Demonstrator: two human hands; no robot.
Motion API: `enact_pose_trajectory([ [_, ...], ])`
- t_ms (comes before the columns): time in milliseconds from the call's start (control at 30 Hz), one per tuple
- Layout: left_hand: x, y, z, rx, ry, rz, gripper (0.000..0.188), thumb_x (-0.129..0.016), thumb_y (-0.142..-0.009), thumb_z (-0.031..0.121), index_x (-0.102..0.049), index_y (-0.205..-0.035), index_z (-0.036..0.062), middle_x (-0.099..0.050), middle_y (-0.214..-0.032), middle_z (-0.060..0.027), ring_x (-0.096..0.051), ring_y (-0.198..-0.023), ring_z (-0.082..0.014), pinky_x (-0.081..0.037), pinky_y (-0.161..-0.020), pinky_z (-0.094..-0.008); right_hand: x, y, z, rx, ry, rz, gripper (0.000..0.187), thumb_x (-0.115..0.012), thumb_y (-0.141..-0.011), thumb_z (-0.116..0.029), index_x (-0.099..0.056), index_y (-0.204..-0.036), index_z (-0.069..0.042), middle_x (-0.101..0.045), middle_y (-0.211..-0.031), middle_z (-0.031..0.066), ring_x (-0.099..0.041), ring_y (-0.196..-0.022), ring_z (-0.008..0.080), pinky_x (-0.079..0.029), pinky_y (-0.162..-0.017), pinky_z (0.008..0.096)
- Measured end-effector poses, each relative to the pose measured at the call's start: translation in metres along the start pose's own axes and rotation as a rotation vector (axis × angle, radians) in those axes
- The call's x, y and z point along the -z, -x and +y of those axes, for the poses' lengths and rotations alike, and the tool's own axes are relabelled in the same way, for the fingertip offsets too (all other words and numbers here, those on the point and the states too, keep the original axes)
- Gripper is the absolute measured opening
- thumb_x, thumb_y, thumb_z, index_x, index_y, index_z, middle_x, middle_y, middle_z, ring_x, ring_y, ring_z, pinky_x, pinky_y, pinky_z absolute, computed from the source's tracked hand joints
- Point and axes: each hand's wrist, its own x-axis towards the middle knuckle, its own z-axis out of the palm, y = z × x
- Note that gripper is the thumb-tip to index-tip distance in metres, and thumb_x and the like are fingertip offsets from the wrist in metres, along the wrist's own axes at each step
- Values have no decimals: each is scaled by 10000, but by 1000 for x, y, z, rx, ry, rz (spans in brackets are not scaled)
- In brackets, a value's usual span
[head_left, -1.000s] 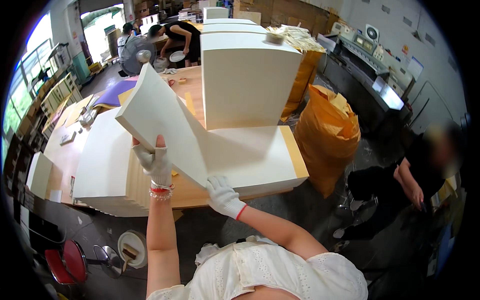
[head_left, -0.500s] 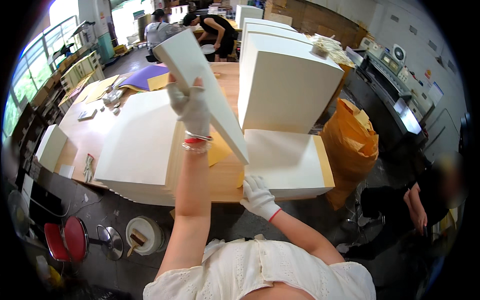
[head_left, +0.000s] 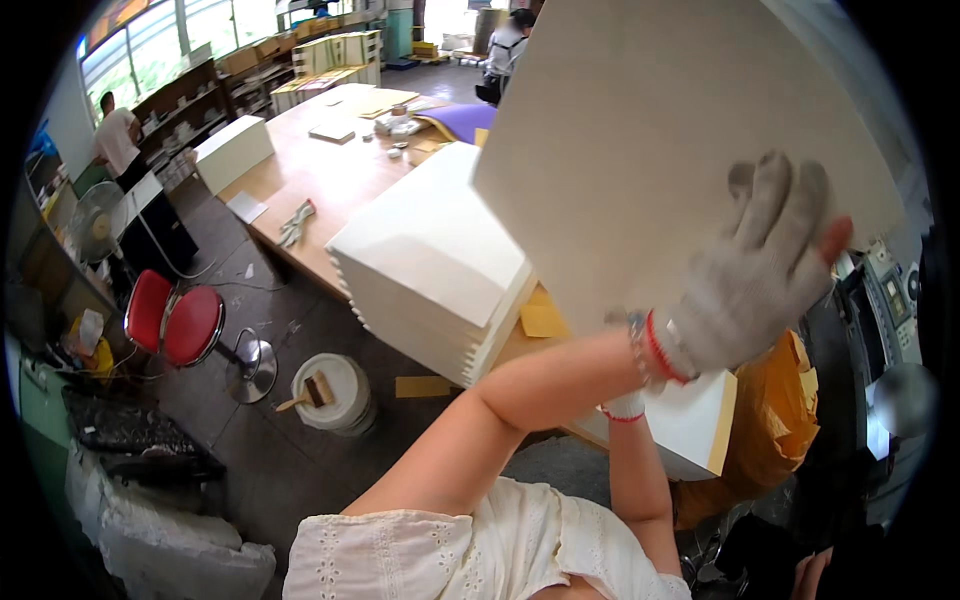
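In a pale knit glove, my left hand [head_left: 745, 285] is raised at the right. Its fingers are spread over the broad face of a big white paper block [head_left: 640, 130], and the thumb points away to the right. What bears the block's weight is hidden. Behind my left wrist, only the red-edged cuff of my gloved right hand [head_left: 624, 405] shows; its fingers are hidden. Beside it a lower white paper stack [head_left: 690, 425] with a yellow edge lies at the table's right end. Left of my arms stands another thick white paper stack [head_left: 430, 245].
The wooden table [head_left: 300, 165] carries a loose glove [head_left: 297, 224], a purple sheet [head_left: 462, 122] and another white block [head_left: 235, 152]. On the floor are a red chair [head_left: 190, 325] and a bucket [head_left: 340, 400] with a brush [head_left: 318, 390]. An orange sack [head_left: 770, 420] is at the right.
The view has swung left. My left hand went from gripping the narrow paper block to lying spread on a broad white face. My right hand has become mostly covered by my left arm.
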Motion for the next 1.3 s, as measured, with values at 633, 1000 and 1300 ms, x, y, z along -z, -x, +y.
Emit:
enact_pose_trajectory([
  [633,352,160,-318,1256,208,-578,457,-534,-910,-55,-473,-1363,-49,-489,-1422,-136,-569,-1176,-179,-492,-997,-280,-98,-29,14,-218,738,-748,666,-707,-844,-456,-463,-1295,-31,-569,-1205,250,-652,-977,294,-539,-721,361],
  [1000,361,191,-328,1198,330,-520,446,-431,-779,-212,-652,-1139,-67,-631,-1201,-153,-672,-993,-231,-601,-841,-325,-125,0,-19,78,1048,-770,507,-780,-759,-253,-543,-1165,-61,-553,-1008,214,-626,-791,354,-515,-658,412],
  [1300,353,148,-321,1192,114,-739,242,-570,-773,-116,-665,-995,-93,-705,-1006,-158,-719,-857,-242,-585,-753,-284,-126,9,-13,-27,961,-662,497,-780,-754,-173,-544,-1182,-84,-536,-1116,246,-633,-803,362,-528,-694,406],
])
